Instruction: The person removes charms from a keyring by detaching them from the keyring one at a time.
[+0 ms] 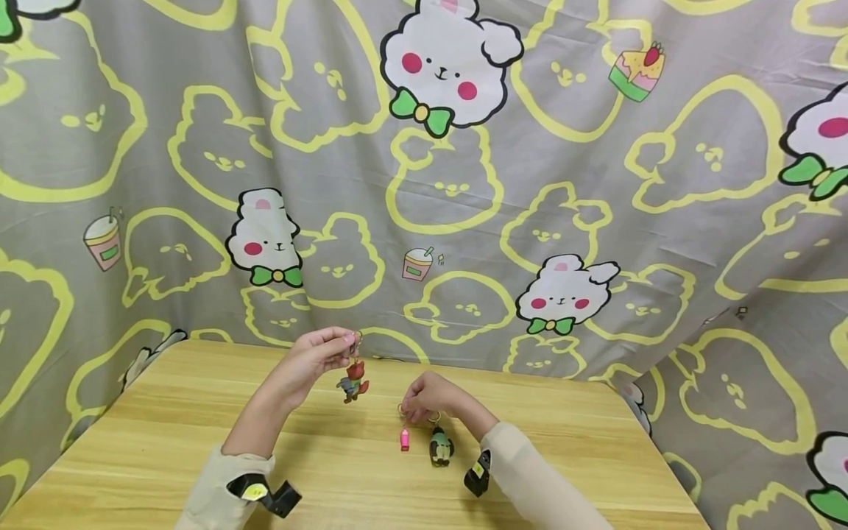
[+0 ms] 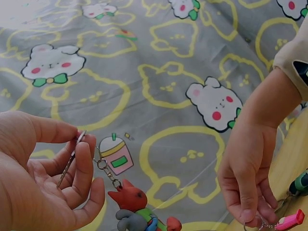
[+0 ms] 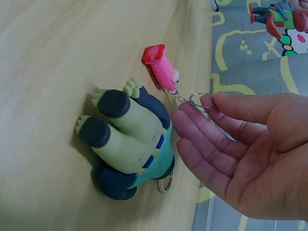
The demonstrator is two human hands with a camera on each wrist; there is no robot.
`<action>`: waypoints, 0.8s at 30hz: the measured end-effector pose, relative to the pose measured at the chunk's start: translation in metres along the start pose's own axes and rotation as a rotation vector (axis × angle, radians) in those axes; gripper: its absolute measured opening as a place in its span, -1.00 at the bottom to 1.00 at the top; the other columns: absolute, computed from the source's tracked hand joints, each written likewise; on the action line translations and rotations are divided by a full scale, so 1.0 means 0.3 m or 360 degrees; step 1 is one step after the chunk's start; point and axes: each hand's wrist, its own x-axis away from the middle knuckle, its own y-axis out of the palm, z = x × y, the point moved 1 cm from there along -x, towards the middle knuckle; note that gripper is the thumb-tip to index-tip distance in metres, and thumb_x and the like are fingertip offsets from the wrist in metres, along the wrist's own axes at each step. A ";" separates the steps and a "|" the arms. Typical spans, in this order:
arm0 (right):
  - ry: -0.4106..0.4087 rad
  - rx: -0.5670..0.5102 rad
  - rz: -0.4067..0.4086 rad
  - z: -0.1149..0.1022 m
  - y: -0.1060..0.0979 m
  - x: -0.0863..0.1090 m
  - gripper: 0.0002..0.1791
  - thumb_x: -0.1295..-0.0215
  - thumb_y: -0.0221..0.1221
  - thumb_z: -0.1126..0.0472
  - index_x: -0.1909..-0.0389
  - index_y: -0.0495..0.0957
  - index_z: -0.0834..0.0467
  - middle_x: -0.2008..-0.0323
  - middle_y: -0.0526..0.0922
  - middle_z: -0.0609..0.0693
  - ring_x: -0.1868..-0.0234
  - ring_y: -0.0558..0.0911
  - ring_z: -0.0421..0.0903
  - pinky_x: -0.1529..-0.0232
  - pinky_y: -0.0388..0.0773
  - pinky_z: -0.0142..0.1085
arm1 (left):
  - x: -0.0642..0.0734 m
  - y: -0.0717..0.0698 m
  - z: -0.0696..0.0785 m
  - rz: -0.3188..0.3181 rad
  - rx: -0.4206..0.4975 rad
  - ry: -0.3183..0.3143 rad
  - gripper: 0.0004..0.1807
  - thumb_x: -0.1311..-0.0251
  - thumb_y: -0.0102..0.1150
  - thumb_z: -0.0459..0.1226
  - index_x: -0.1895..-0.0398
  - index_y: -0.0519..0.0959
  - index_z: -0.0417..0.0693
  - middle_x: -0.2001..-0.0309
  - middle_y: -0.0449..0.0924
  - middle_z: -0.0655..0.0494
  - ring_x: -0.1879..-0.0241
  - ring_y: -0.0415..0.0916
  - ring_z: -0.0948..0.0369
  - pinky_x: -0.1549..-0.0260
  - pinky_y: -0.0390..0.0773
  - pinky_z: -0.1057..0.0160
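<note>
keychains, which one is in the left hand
The red animal keychain, its metal ring pinched by the left hand; the right hand holds the small pink keychain, the green figure keychain lies on the wooden table.

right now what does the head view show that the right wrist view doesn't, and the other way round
Only the head view: both sleeves, the black wrist gear, and the cup and cake prints.

Only the right wrist view: the right hand's palm, plus the green figure's toes and blue waist marks in clear detail.

Both: the right hand, the green figure, the pink charm, the fox, the table and the curtain.
</note>
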 end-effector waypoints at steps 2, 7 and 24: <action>0.0011 0.0027 0.0002 -0.004 0.000 -0.004 -0.87 -0.34 0.27 0.38 0.35 0.72 0.37 0.38 0.78 0.25 0.38 0.79 0.10 0.24 0.75 -0.10 | -0.001 0.000 0.000 -0.0003 -0.0002 0.0002 -0.86 -0.49 0.12 -0.19 0.17 0.65 0.02 0.28 0.62 0.22 0.30 0.50 0.32 0.04 0.58 0.31; 0.0052 0.0064 -0.0002 -0.009 -0.003 -0.013 -0.87 -0.32 0.28 0.39 0.36 0.73 0.39 0.37 0.78 0.26 0.35 0.79 0.15 0.25 0.75 -0.11 | -0.004 0.001 -0.003 -0.0010 -0.0008 0.0002 -0.86 -0.49 0.11 -0.19 0.16 0.65 0.02 0.27 0.62 0.22 0.29 0.51 0.32 0.03 0.58 0.30; 0.0098 0.0250 0.0078 -0.007 -0.004 -0.033 -0.89 -0.26 0.29 0.44 0.43 0.76 0.33 0.46 0.79 0.16 0.39 0.79 0.11 0.32 0.73 -0.13 | -0.009 0.002 -0.013 -0.0013 -0.0015 -0.0024 -0.84 -0.50 0.09 -0.19 0.13 0.65 0.00 0.26 0.61 0.23 0.27 0.50 0.32 0.05 0.57 0.32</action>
